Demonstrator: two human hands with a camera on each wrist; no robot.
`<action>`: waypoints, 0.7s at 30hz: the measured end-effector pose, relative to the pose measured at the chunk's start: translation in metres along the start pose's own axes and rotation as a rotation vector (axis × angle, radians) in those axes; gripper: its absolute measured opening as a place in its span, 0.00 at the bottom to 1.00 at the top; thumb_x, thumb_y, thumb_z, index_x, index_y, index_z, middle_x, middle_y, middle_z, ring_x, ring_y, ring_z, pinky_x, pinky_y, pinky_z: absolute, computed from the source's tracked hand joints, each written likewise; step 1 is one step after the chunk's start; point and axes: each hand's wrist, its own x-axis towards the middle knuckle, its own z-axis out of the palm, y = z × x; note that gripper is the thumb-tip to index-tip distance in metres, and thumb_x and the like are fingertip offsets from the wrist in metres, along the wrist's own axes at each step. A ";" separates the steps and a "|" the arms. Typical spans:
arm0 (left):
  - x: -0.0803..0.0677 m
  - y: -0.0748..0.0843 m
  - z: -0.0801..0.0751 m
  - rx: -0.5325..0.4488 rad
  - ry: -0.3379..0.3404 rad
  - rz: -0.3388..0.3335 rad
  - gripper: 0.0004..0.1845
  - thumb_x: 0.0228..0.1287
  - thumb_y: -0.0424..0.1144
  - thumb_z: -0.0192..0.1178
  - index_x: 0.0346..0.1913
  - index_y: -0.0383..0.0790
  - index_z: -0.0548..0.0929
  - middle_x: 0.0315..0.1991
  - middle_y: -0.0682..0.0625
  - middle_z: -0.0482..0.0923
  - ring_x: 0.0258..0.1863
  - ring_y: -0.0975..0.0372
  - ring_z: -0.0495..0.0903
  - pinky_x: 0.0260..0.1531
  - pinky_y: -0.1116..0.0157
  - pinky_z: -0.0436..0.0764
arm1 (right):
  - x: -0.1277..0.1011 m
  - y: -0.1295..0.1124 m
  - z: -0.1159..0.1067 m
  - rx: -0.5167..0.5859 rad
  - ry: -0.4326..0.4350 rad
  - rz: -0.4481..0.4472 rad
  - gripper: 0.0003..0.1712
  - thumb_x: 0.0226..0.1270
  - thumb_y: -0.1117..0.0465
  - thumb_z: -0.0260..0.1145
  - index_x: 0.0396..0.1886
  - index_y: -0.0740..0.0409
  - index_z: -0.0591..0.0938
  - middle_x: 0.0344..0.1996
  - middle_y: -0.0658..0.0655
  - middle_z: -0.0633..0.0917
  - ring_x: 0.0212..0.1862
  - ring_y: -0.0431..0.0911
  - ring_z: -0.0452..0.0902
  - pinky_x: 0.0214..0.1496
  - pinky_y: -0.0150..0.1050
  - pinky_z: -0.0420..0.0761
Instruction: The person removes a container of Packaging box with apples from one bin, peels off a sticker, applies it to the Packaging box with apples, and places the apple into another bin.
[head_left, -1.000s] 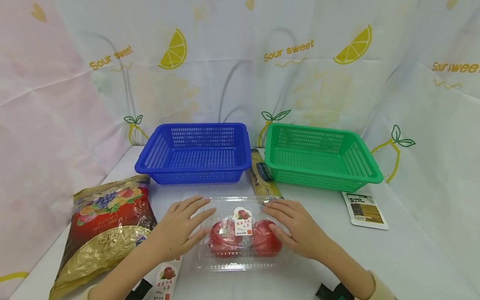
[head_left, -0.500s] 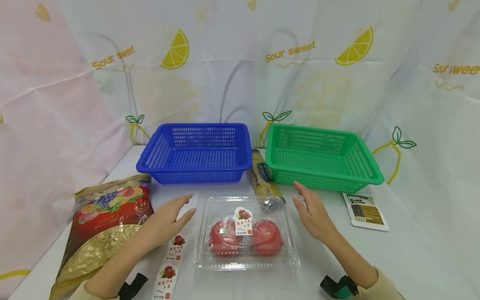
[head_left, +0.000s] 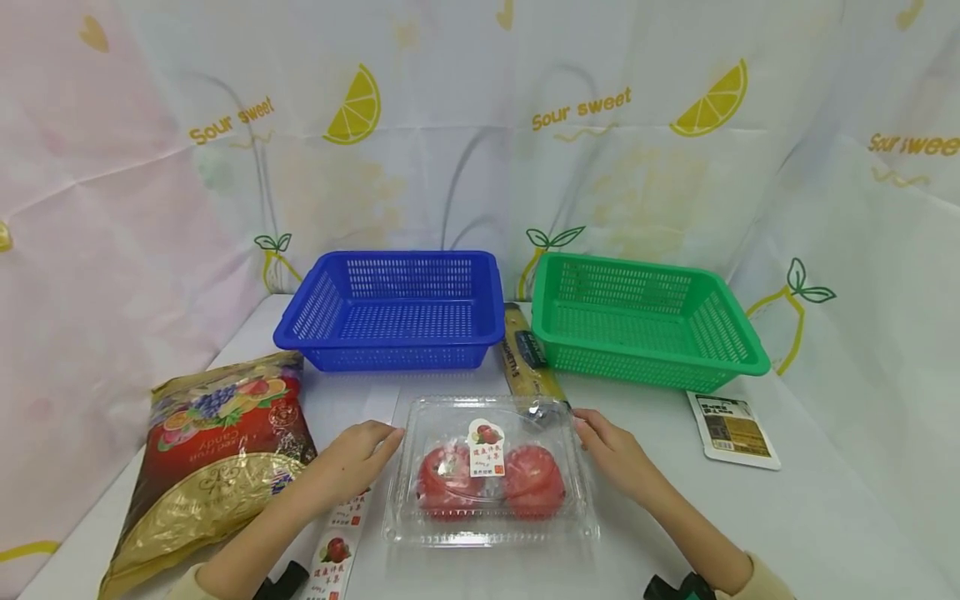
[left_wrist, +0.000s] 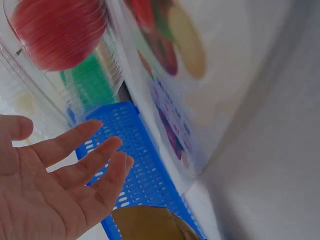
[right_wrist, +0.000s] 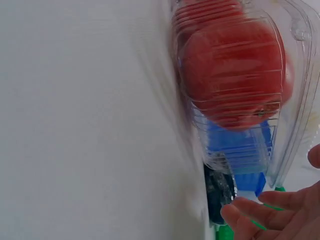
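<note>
A clear plastic clamshell box (head_left: pixel 431 417) lies on the table, its lid down, with two red round fruits (head_left: pixel 534 483) inside. On its lid sits a white fruit sticker (head_left: pixel 487 450). My left hand (head_left: pixel 351 462) is beside the box's far left corner, and in the left wrist view its fingers (left_wrist: pixel 82 167) are spread and loosely bent around nothing. At the far right corner is my right hand (head_left: pixel 618 457), whose fingers (right_wrist: pixel 270 215) look extended close to the box rim in the right wrist view. Whether either hand touches the rim cannot be told.
Behind stand a blue basket (head_left: pixel 397 358) and a green basket (head_left: pixel 645 367), with a spaghetti packet (head_left: pixel 528 354) between them. A large candy bag (head_left: pixel 217 467) lies left, beside a strip of stickers (head_left: pixel 333 558). A small white-and-brown pouch (head_left: pixel 733 429) lies right.
Both hands lifted off the box lid and drew apart to its sides. They have since come in again, close to the far corners. The box has barely moved.
</note>
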 end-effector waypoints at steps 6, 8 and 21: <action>-0.005 0.003 0.001 -0.122 -0.079 -0.050 0.27 0.74 0.48 0.36 0.56 0.27 0.72 0.53 0.34 0.73 0.55 0.44 0.70 0.55 0.49 0.67 | -0.011 0.003 0.008 0.115 -0.050 0.092 0.25 0.73 0.47 0.42 0.56 0.56 0.74 0.48 0.60 0.80 0.51 0.55 0.74 0.52 0.53 0.72; -0.007 0.004 0.001 -0.213 -0.126 -0.086 0.30 0.74 0.49 0.35 0.59 0.24 0.68 0.55 0.31 0.70 0.53 0.42 0.71 0.50 0.50 0.72 | -0.014 0.003 0.010 0.158 -0.066 0.108 0.27 0.73 0.46 0.40 0.59 0.58 0.72 0.50 0.62 0.78 0.54 0.58 0.72 0.52 0.54 0.72; -0.012 0.011 0.008 -0.606 -0.291 -0.234 0.38 0.72 0.56 0.33 0.68 0.25 0.47 0.63 0.23 0.51 0.54 0.34 0.66 0.33 0.50 0.80 | -0.021 -0.006 0.011 0.294 -0.215 0.137 0.36 0.73 0.42 0.31 0.68 0.64 0.58 0.59 0.72 0.67 0.56 0.66 0.67 0.51 0.64 0.67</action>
